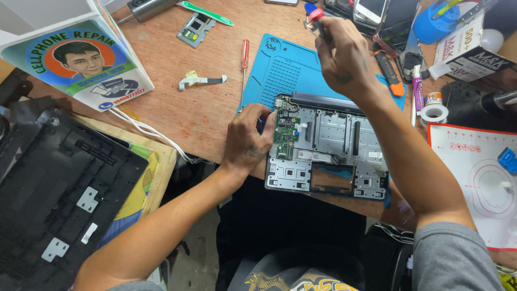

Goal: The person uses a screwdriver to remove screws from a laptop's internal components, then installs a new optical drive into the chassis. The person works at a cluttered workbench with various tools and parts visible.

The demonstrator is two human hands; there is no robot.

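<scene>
View: a head-worn camera looks straight down on a cluttered wooden worktop (204, 116) and the person's two bare forearms.

Opened device: a small laptop base (327, 148), cover off and grey metal frame exposed, lies at the centre of the frame, its far edge on a blue silicone mat (280, 70), which likely keeps it from sliding.

Circuit board: a narrow green board (285, 134) sits along the base's 9 o'clock edge.

Left hand: the left hand (246, 141) rests at 9 o'clock of the base, fingers curled and pressed down on the board's edge, apparently steadying the part.

Right hand: the right hand (344, 56) hovers at 12 o'clock above the base, fingers pinching a slim red-capped tool (318, 19) held upright; its tip is hidden behind the hand, so what it touches cannot be told.

Spare screwdriver: a red-handled screwdriver (245, 54) lies at the mat's 9 o'clock edge, within easy reach.

Loose parts: a white ribbon cable (202, 81) and a small metal bracket (195, 28) lie at 10 and 11 o'clock, set apart from the base.

Removed cover: a black plastic panel (59, 188) lies at 8 o'clock, inner side up, clear of the working area.

Right side: a roll of tape (433, 113) and a purple tube (418, 89) stand at 2 o'clock; a white mat with red markings (474, 183) lies at 3 o'clock.

Sign: a folded printed card (75, 59) stands at 10 o'clock.
</scene>
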